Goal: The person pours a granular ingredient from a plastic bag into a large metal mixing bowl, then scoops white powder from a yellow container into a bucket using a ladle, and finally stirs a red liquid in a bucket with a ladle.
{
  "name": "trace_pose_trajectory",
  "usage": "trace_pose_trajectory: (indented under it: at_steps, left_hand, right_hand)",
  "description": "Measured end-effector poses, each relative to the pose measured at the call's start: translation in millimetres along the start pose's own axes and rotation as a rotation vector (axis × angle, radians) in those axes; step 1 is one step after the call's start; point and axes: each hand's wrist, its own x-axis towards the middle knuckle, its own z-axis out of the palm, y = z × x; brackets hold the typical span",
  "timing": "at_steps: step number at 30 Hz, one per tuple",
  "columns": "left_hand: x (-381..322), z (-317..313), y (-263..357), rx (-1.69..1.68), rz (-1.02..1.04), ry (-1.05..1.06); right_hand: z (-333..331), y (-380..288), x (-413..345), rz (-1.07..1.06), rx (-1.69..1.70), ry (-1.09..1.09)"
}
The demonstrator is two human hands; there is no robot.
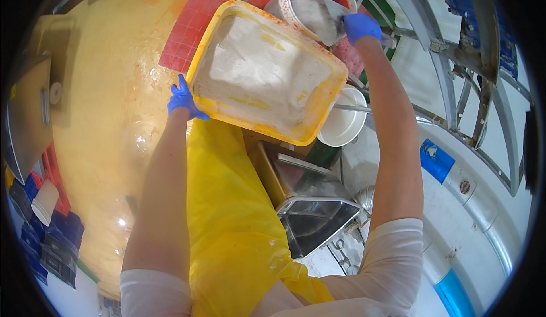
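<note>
My gloved left hand grips the near left corner of a yellow plastic tray, fingers along its outer side and thumb at the near edge. A pale powder fills the tray with an uneven surface, and orange-red smears mark the rim. Beyond the tray's far right side, my gloved right hand is closed around the handle of a powder-coated scoop. The scoop lies tilted across the mouth of a white plastic bucket stained red inside. Its contents are partly hidden by the scoop.
A second white bucket stands right of the tray. Below it is a stainless steel bin. Metal framework rises at right. A wet yellowish floor and a red mat extend left. A white container sits among blue items.
</note>
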Motion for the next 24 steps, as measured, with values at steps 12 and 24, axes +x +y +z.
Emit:
trace_pose_trajectory:
  at_steps: [12,24]
  left_hand:
    - [0.4,0.7,3.5,0.022,-0.032,-0.006]
    - [0.0,1.2,0.9,0.044,-0.059,-0.017]
  right_hand:
    - [119.1,16.2,-100.6,0.342,0.691,0.140]
    - [208.7,-161.5,-233.5,0.236,1.021,0.113]
